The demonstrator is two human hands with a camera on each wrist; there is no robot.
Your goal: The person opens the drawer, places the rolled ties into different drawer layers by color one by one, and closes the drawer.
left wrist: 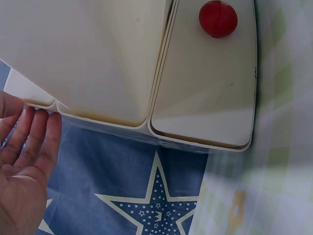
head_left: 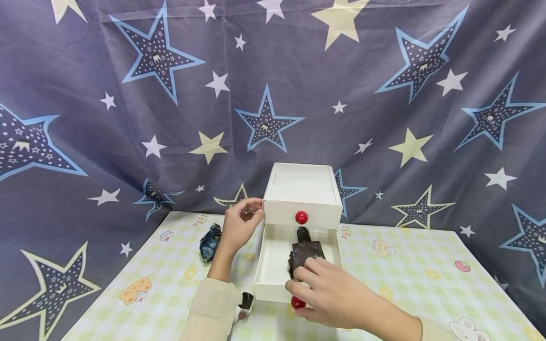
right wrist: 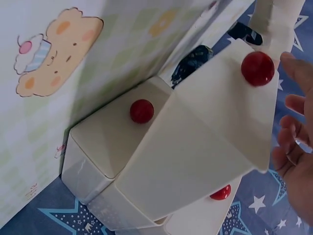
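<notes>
A white drawer unit (head_left: pixel 302 182) with red knobs stands on the table, its middle drawer (head_left: pixel 270 265) pulled out. In that drawer lies a dark, flat, layered object (head_left: pixel 308 251) with a narrow black end; its kind is unclear. My right hand (head_left: pixel 337 293) is at the drawer's front edge, beside the red knob (right wrist: pixel 257 69), its fingers loosely bent and nothing visibly held. My left hand (head_left: pixel 241 225) rests its fingertips against the unit's left side, with fairly straight fingers (left wrist: pixel 36 137) in the left wrist view.
A crumpled dark blue patterned item (head_left: pixel 210 243) lies left of the unit. Near my left sleeve is a small white object with a black top (head_left: pixel 245 303). A shut lower drawer (left wrist: pixel 203 83) sits beneath the pulled-out one. A star-patterned curtain (head_left: pixel 264 118) hangs behind the table.
</notes>
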